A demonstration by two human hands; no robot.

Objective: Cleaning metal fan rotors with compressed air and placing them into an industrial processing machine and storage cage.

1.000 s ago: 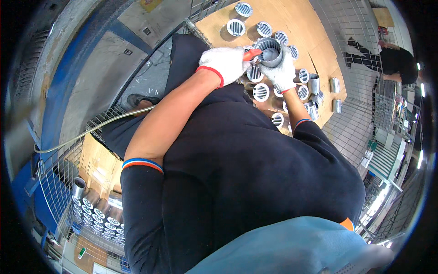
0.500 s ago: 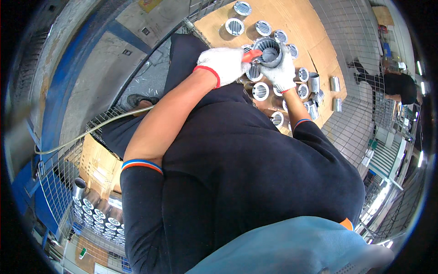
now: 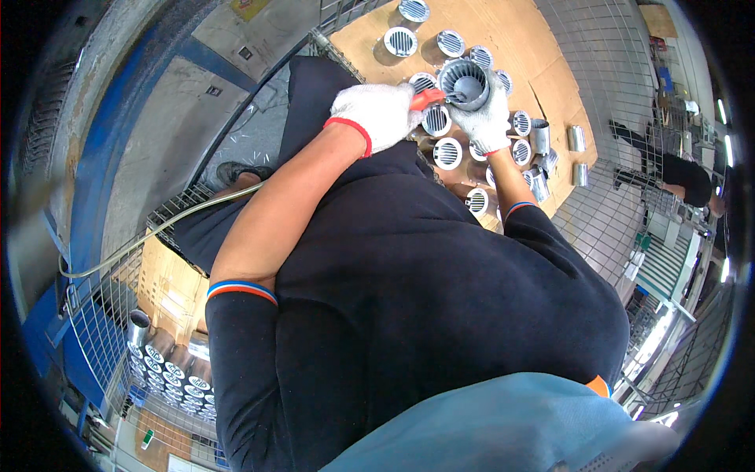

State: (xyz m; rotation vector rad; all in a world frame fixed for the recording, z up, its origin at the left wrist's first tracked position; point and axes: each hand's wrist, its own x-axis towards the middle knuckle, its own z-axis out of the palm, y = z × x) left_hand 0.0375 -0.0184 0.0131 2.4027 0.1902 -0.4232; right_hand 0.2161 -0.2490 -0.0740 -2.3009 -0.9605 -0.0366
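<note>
Bright centre, dark distorted edges.

Hands (image 3: 377, 116): two. Red tool (image 3: 427, 98): one. Held cylinder (image 3: 467, 85): one. Grille-ended cylinders (image 3: 401, 42): over twenty. Co-worker (image 3: 686, 179): one.

A factory workshop, shown by wire-mesh cages (image 3: 604, 203), batches of slotted metal cylinders (image 3: 447, 153) and strip lights (image 3: 728, 151).

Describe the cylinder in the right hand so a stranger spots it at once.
Find the tan cardboard sheet at the top. Over it, the white-gloved right hand holds a grey metal cylinder. Unlike the slot-faced cylinders around it, this one shows a deep hollow with ribbed walls.
</note>
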